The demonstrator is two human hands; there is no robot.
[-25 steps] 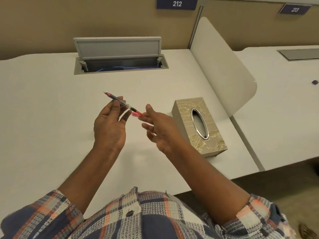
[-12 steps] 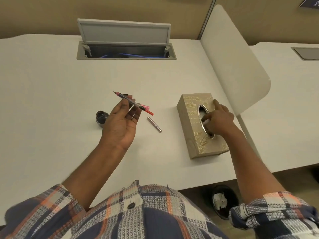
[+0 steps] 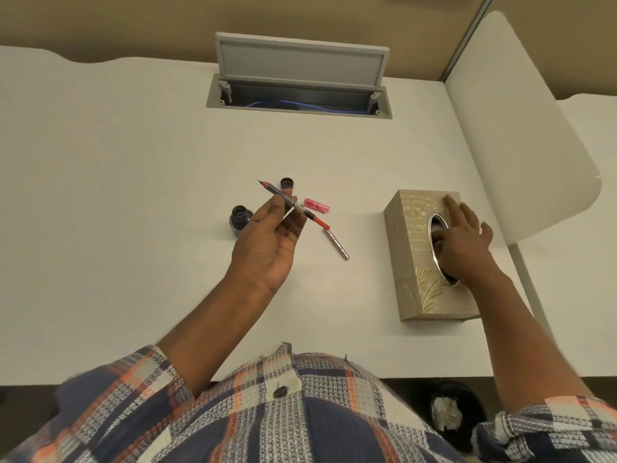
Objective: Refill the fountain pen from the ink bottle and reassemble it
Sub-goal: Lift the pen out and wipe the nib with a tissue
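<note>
My left hand (image 3: 267, 242) holds the bare pen section with its clear converter (image 3: 293, 205) above the desk, nib pointing up-left, red end to the right. The open ink bottle (image 3: 239, 219) stands just left of that hand, and its black cap (image 3: 287, 183) lies behind the pen. A pink pen cap (image 3: 316, 204) and the silver barrel (image 3: 336, 243) lie on the desk to the right. My right hand (image 3: 462, 238) rests on the gold tissue box (image 3: 414, 262), with fingers reaching into its oval slot.
An open grey cable hatch (image 3: 297, 95) sits at the back of the white desk (image 3: 117, 195). A white divider panel (image 3: 521, 128) rises at the right. Below the desk edge a black bin (image 3: 450, 412) holds crumpled tissue.
My right hand left the pen's red end and moved right to the tissue box, its fingers now in the slot. The camera tilted down; the left hand keeps holding the pen.
</note>
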